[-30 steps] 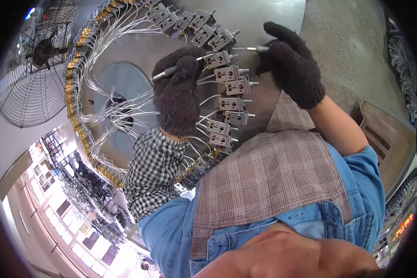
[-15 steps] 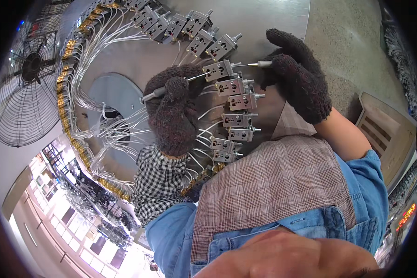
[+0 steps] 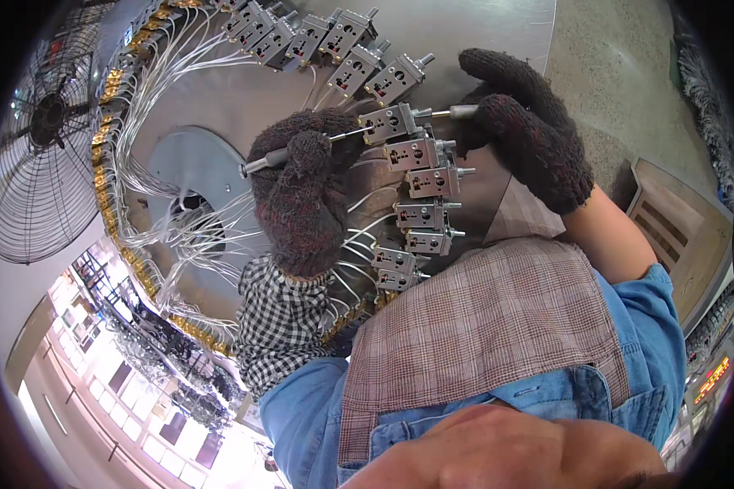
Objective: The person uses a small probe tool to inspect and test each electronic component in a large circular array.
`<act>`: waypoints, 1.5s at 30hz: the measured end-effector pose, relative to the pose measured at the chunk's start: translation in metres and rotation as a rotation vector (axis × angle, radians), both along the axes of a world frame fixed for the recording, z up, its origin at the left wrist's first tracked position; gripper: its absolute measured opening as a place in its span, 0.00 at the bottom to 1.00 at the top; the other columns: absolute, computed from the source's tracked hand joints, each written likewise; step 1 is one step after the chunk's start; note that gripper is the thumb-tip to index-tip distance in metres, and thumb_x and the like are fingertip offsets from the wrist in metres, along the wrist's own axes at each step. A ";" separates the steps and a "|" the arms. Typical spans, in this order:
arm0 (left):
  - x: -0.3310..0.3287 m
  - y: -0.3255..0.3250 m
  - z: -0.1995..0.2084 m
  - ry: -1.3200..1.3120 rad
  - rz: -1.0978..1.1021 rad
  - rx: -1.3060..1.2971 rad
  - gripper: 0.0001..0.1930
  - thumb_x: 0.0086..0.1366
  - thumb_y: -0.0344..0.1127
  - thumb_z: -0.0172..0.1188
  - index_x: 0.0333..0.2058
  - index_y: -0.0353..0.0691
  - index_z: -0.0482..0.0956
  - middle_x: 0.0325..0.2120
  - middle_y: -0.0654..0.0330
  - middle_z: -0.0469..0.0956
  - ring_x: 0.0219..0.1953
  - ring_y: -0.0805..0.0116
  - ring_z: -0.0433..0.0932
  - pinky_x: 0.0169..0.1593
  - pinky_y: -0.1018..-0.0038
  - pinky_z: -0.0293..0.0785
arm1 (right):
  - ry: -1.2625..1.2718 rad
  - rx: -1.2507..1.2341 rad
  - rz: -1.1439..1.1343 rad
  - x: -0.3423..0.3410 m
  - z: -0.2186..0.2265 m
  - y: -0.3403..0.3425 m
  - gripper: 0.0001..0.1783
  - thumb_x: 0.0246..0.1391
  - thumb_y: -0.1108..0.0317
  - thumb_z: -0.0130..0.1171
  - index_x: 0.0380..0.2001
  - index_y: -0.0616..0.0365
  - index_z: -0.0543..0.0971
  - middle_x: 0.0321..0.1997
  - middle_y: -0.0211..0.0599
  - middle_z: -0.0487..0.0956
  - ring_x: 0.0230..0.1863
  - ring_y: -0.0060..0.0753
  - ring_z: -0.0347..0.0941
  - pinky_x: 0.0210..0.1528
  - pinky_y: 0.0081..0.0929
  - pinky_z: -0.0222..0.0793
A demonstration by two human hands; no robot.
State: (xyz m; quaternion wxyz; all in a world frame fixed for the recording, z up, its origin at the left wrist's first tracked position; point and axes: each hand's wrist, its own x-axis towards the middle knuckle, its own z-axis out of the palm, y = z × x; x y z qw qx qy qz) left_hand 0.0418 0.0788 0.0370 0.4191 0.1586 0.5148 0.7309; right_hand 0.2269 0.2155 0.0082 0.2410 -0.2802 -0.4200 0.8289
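My left hand [image 3: 306, 191], in a dark knitted glove, is closed around a screwdriver [image 3: 267, 160]. Its thin shaft reaches right to the face of a small silver metal control box [image 3: 388, 123] with a spindle, one of several set in a curved row. On the box's other side, my gloved right hand [image 3: 530, 134] pinches the grey handle of a second slim screwdriver [image 3: 463, 112], whose shaft lines up with that box's spindle. Glove fingers hide part of both handles. Directly below stands another silver box [image 3: 409, 155].
Thin silvery tubes [image 3: 151, 122] run from the boxes toward brass fittings [image 3: 108, 134] along the round metal table's [image 3: 465, 24] rim. A grey disc [image 3: 208, 155] lies at its centre. A caged fan [image 3: 45, 175] stands at left, a brown crate [image 3: 681, 232] at right.
The row of boxes has shifted slightly right and down in view. Less of the right screwdriver's shaft shows between its handle and the box. Both hands keep their grips.
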 end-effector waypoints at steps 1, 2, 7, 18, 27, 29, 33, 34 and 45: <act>0.000 0.001 0.001 -0.014 -0.021 0.005 0.13 0.59 0.29 0.54 0.42 0.31 0.68 0.38 0.45 0.74 0.42 0.51 0.75 0.47 0.58 0.75 | -0.001 0.011 0.014 0.000 0.000 0.001 0.22 0.54 0.67 0.51 0.53 0.58 0.66 0.36 0.41 0.74 0.37 0.32 0.74 0.40 0.27 0.73; 0.000 0.001 0.002 -0.015 -0.022 0.005 0.13 0.59 0.29 0.54 0.42 0.31 0.68 0.38 0.45 0.74 0.42 0.51 0.75 0.47 0.58 0.75 | -0.002 0.012 0.013 -0.001 0.000 0.001 0.22 0.54 0.67 0.51 0.53 0.58 0.66 0.36 0.41 0.74 0.37 0.32 0.74 0.40 0.27 0.73; 0.003 0.000 -0.001 0.022 0.003 -0.009 0.13 0.59 0.29 0.53 0.43 0.32 0.66 0.38 0.44 0.73 0.42 0.51 0.74 0.46 0.58 0.75 | -0.007 -0.059 -0.023 -0.001 0.000 -0.004 0.21 0.55 0.64 0.50 0.52 0.58 0.68 0.40 0.41 0.74 0.36 0.32 0.74 0.40 0.26 0.73; 0.003 0.002 0.005 0.052 -0.024 0.012 0.13 0.59 0.28 0.53 0.43 0.32 0.67 0.38 0.44 0.73 0.42 0.51 0.74 0.46 0.59 0.76 | -0.088 -0.034 -0.085 -0.002 0.015 -0.004 0.17 0.55 0.64 0.50 0.47 0.58 0.72 0.37 0.39 0.76 0.32 0.26 0.74 0.35 0.23 0.73; 0.005 0.000 0.007 0.175 -0.049 -0.093 0.13 0.60 0.31 0.54 0.41 0.31 0.68 0.37 0.47 0.74 0.39 0.57 0.76 0.43 0.66 0.76 | -0.203 0.029 -0.135 -0.004 0.023 -0.001 0.16 0.54 0.64 0.52 0.46 0.55 0.73 0.29 0.35 0.76 0.22 0.22 0.72 0.24 0.19 0.71; 0.006 -0.002 0.007 0.198 -0.065 -0.122 0.13 0.59 0.29 0.54 0.43 0.33 0.67 0.38 0.44 0.73 0.42 0.52 0.75 0.46 0.61 0.76 | -0.268 0.039 -0.090 -0.001 0.020 0.002 0.15 0.54 0.64 0.52 0.45 0.54 0.73 0.28 0.35 0.75 0.18 0.20 0.71 0.20 0.17 0.69; 0.003 -0.001 0.001 0.203 -0.061 -0.038 0.13 0.60 0.30 0.54 0.42 0.32 0.67 0.38 0.45 0.73 0.41 0.53 0.75 0.45 0.62 0.77 | -0.415 0.898 0.057 0.000 0.009 0.009 0.13 0.56 0.65 0.46 0.44 0.53 0.74 0.26 0.34 0.74 0.15 0.19 0.69 0.14 0.15 0.65; 0.002 -0.002 0.000 0.272 -0.074 -0.052 0.14 0.60 0.30 0.54 0.42 0.32 0.67 0.38 0.45 0.73 0.41 0.54 0.75 0.45 0.63 0.77 | -0.406 0.679 0.104 -0.001 0.011 0.008 0.13 0.57 0.65 0.45 0.43 0.54 0.74 0.26 0.34 0.74 0.15 0.19 0.69 0.14 0.15 0.65; 0.000 -0.001 -0.001 0.057 -0.040 0.022 0.15 0.60 0.31 0.54 0.44 0.34 0.67 0.39 0.45 0.73 0.42 0.51 0.74 0.45 0.59 0.76 | -0.151 -0.103 0.018 -0.002 0.017 0.004 0.20 0.56 0.58 0.49 0.49 0.56 0.71 0.30 0.36 0.74 0.22 0.22 0.71 0.16 0.18 0.66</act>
